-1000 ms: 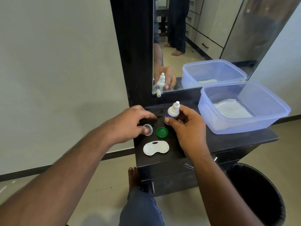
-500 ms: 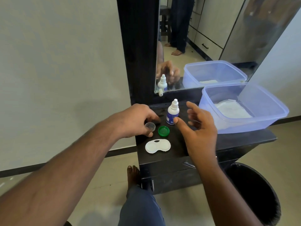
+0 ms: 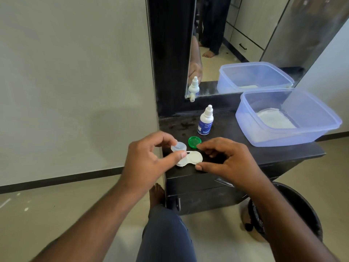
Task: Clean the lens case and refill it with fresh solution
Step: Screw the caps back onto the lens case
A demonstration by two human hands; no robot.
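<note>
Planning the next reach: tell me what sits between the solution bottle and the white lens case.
In the head view, the green cap lies on the dark tabletop between the solution bottle and the white lens case.

The desk (image 3: 236,148) looks like dark, matt wood laminate with a dusty top. On it, the lens case (image 3: 190,157) is smooth white plastic, and behind it lie a glossy green plastic cap (image 3: 194,142) and a smooth white plastic solution bottle (image 3: 205,121). To the right of the bottle, the storage tub (image 3: 283,118) is translucent bluish plastic holding white paper tissue (image 3: 273,120).

Both forearms reach forward, bare. The left hand (image 3: 146,159) is curled, thumb and forefinger pinched together on a small clear cap (image 3: 179,147). The right hand (image 3: 226,161) hovers palm down, fingers spread and slightly bent, holding nothing.
</note>
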